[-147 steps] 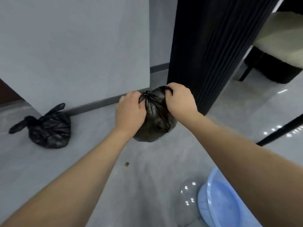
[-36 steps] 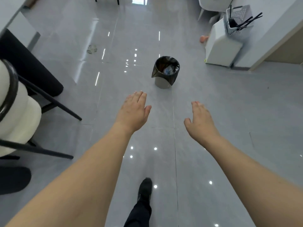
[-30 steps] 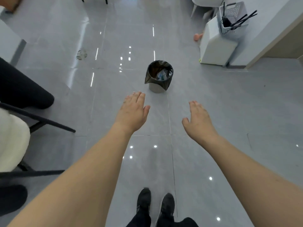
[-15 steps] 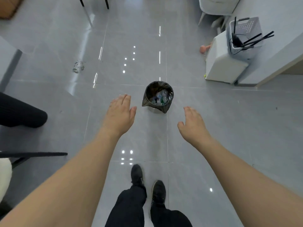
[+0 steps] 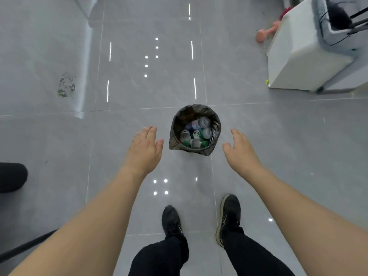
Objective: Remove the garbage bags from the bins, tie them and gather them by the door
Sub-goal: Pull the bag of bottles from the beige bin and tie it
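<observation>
Between the two outstretched hands, a little beyond the fingertips, stands a small round bin lined with a black plastic garbage bag [image 5: 194, 130], its rim folded over the outside and clear plastic bottles with green caps [image 5: 196, 134] piled inside. The left hand [image 5: 145, 148] is spread flat with fingers straight and holds nothing; the right hand [image 5: 240, 149] is likewise wide and empty, palm turned inward toward the bin. Neither touches the bag yet.

A few seconds ago both hands were pulling a knot tight on another black bag near a wall; that bag is no longer in view, and the hands have come away free. Over the last second the bin has drawn from well ahead to just between the hands, and both black shoes [image 5: 228, 216] are now planted on the grey tiled floor [image 5: 59, 136] below the wrists. This suggests one bag is tied and set down, and the next bin is now within reach.

Beyond the right hand, well apart, sits a white boxy cabinet [image 5: 304, 54]. Likely next comes gripping the folded bag rim on both sides.
</observation>
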{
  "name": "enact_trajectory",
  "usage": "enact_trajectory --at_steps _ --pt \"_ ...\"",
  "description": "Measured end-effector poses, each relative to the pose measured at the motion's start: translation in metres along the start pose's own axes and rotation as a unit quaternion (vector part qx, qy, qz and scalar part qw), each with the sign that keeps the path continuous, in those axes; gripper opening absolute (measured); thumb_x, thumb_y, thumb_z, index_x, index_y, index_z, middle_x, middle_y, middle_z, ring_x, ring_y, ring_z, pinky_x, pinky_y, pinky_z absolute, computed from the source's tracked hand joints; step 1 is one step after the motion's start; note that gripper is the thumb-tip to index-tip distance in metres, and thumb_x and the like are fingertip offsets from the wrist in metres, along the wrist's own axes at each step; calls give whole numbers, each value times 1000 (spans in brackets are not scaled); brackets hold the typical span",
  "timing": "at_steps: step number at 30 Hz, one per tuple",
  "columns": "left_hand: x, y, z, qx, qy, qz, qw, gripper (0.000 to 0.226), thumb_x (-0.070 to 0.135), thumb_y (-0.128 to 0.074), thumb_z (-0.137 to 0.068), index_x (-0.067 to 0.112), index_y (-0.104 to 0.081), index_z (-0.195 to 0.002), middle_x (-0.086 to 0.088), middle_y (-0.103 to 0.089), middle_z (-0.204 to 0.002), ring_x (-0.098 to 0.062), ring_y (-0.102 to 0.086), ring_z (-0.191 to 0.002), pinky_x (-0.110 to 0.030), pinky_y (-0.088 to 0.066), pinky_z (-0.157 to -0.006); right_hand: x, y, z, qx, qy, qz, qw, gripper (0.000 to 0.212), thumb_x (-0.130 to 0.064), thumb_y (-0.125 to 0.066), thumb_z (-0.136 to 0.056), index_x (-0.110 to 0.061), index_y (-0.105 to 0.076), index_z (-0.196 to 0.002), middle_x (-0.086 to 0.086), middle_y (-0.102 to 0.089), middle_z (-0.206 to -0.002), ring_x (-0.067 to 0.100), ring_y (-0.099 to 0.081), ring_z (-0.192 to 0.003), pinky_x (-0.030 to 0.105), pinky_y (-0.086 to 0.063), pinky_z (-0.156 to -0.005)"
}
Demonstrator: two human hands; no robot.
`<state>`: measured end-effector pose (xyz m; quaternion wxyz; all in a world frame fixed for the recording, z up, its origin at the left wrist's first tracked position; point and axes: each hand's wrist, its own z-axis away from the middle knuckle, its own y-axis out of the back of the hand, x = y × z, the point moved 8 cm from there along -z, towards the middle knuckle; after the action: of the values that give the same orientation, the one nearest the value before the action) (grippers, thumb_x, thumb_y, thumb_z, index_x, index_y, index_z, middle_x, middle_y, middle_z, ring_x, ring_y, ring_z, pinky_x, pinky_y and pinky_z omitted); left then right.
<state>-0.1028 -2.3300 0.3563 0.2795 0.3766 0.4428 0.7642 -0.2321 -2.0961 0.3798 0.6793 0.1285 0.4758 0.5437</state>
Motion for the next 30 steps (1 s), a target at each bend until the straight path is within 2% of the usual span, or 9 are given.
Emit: enact_trajectory --at_steps 4,7,9,11,14,16,20,25,30 --pt "-43 -102 -67 -1 75 52 996 54 33 -34 -103 5 -28 -149 -13 -29 -155 -27 -23 -144 -39 -17 -118 82 -57 -105 14 -98 -139 985 50 -26 -37 -99 -8 -35 -145 11 -37 -151 25 -35 -137 35 -28 -108" --pt "-75 -177 -114 16 147 171 974 56 40 -30 -102 8 -32 -148 -11 -33 -154 -27 -30 -141 -40 -23 -114 142 -106 -176 32 -162 -246 955 38 -28 -33 -100 -7 -50 -127 13 -53 -126 25 -47 -108 35 -36 -91" --pt "-101 -226 -146 26 261 319 911 57 46 -28 -101 10 -38 -145 -9 -39 -150 -29 -37 -137 -43 -28 -111 172 -139 -220 15 -175 -275 945 30 -30 -32 -100 -11 -53 -111 5 -48 -106 21 -42 -95 33 -33 -84" --pt "-121 -279 -172 4 366 493 790 61 50 -31 -99 9 -39 -144 -10 -43 -147 -32 -43 -132 -45 -34 -109 195 -169 -255 -3 -189 -318 929 23 -35 -34 -97 -17 -49 -98 1 -45 -96 20 -44 -87 31 -34 -79" --pt "-130 -333 -210 -74 363 619 693 67 54 -35 -94 0 -46 -131 -16 -58 -128 -35 -58 -115 -50 -48 -97 218 -211 -300 -50 -193 -400 895 28 -48 -40 -88 -25 -51 -101 1 -53 -94 19 -50 -81 34 -37 -76" --pt "-135 -352 -217 -118 351 625 687 71 57 -38 -89 2 -49 -132 -18 -64 -122 -37 -64 -108 -55 -50 -92 226 -231 -309 -92 -186 -417 885 33 -52 -44 -83 -24 -54 -97 2 -58 -94 18 -53 -74 35 -37 -72" --pt "-139 -367 -208 -161 327 627 689 65 56 -37 -92 4 -55 -127 -18 -69 -116 -36 -65 -110 -54 -41 -104 249 -256 -299 -129 -235 -429 863 62 -57 -48 -84 -15 -49 -130 10 -63 -113 25 -64 -86 45 -46 -85" --pt "-138 -372 -202 -195 301 648 672 53 47 -45 -92 5 -60 -121 -16 -69 -117 -31 -66 -109 -47 -48 -97 259 -271 -300 -174 -235 -468 834 40 -44 -60 -82 -11 -57 -105 7 -66 -89 26 -65 -87 45 -50 -93" --pt "-118 -347 -208 -205 271 630 698 34 24 -41 -97 4 -67 -90 -12 -74 -87 -24 -73 -76 -36 -60 -74 248 -265 -298 -176 -223 -455 844 17 -27 -52 -89 -14 -57 -98 8 -61 -93 24 -61 -84 35 -54 -69"
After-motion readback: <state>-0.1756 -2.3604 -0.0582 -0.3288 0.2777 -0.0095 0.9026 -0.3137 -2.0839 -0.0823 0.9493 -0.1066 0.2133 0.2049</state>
